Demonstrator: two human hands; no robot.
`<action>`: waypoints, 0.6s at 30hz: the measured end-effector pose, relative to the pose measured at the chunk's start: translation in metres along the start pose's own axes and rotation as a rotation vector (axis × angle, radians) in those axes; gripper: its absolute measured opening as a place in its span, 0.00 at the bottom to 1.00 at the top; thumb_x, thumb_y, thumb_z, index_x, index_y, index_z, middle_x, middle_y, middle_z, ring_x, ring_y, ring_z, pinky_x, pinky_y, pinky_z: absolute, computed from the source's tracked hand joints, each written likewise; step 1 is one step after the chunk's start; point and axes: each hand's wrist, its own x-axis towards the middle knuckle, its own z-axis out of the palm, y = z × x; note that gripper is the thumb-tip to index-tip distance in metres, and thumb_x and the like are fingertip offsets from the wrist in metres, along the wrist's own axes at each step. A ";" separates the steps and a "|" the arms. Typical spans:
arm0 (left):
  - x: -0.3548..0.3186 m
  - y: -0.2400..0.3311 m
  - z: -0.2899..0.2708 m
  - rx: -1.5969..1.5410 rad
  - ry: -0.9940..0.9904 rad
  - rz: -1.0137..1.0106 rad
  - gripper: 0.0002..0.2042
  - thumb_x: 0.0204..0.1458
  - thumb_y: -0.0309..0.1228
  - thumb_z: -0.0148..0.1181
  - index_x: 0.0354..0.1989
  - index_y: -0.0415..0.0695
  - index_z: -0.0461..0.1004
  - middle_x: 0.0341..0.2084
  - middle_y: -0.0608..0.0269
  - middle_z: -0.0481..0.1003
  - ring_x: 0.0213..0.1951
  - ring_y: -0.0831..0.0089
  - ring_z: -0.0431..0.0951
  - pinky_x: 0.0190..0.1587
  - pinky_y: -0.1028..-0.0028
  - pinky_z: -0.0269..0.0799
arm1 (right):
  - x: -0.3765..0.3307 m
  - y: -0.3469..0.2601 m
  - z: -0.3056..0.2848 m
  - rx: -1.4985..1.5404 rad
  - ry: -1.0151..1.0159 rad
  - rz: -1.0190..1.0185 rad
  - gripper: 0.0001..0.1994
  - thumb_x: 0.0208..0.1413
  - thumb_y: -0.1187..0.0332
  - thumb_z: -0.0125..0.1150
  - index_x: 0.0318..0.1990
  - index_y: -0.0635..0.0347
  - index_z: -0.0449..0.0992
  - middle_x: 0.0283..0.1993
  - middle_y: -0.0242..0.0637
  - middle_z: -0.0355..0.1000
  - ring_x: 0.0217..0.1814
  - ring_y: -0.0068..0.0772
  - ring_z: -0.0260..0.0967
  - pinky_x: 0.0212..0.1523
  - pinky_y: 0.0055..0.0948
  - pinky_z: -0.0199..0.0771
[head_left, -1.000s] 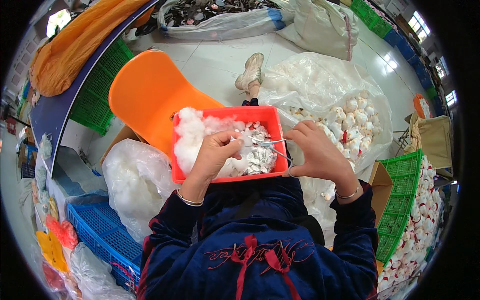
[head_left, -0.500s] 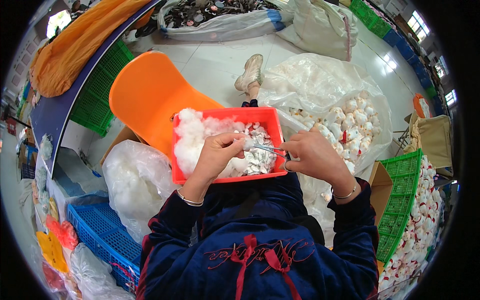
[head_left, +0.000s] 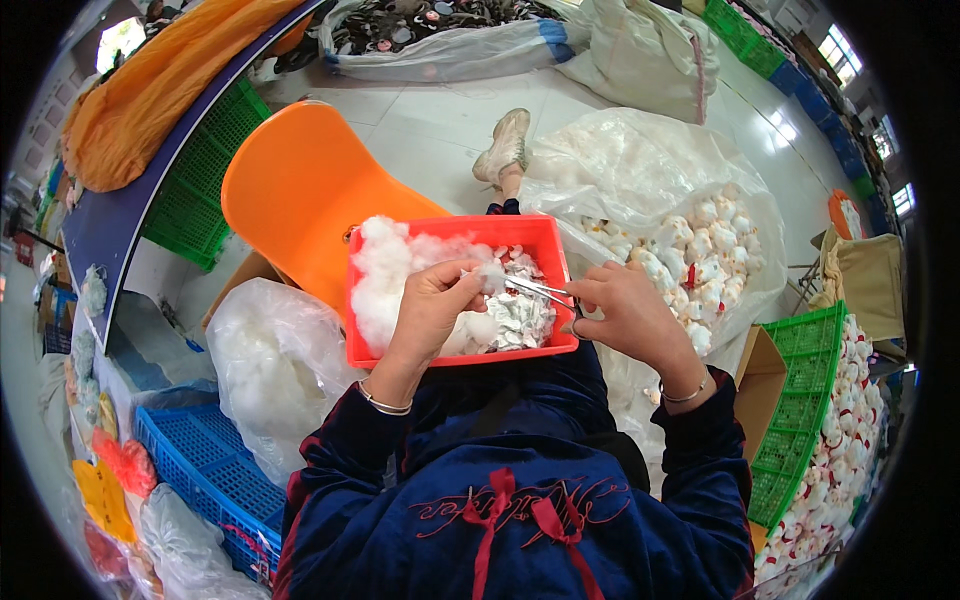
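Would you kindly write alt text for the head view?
A person's right hand holds a silver, ring-handled metal tool, its tip at a small whitish piece pinched in the left hand. Below is a red rectangular plastic tray of fluffy white stuffing and silvery pieces.

From my remote seat the picture comes through bright and even, with windows glowing at upper right and a blown-out patch at upper left. I see glare on the tiled floor and sheen on the clear plastic bag. The white fluff looks pale, low in detail. Fisheye distortion bends edges toward a black, softly smeared rim.
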 end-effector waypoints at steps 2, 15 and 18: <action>0.001 -0.001 -0.002 0.019 0.012 0.019 0.10 0.62 0.26 0.61 0.48 0.34 0.81 0.32 0.62 0.82 0.30 0.82 0.78 0.37 0.79 0.78 | -0.001 -0.003 -0.004 -0.020 0.013 -0.032 0.19 0.45 0.61 0.71 0.47 0.52 0.83 0.36 0.35 0.75 0.45 0.42 0.73 0.48 0.44 0.65; 0.008 -0.007 0.032 0.269 0.350 0.531 0.11 0.62 0.27 0.62 0.48 0.33 0.82 0.31 0.64 0.82 0.31 0.79 0.78 0.37 0.79 0.75 | 0.010 -0.053 0.061 1.100 -0.022 0.153 0.18 0.64 0.60 0.64 0.30 0.68 0.75 0.22 0.31 0.67 0.26 0.18 0.62 0.28 0.27 0.65; -0.010 -0.024 0.050 0.398 0.252 0.676 0.09 0.62 0.24 0.61 0.46 0.33 0.81 0.29 0.63 0.81 0.31 0.78 0.78 0.37 0.78 0.75 | 0.035 -0.047 0.056 1.195 0.235 0.179 0.18 0.65 0.61 0.63 0.29 0.67 0.74 0.23 0.24 0.67 0.26 0.15 0.60 0.27 0.25 0.62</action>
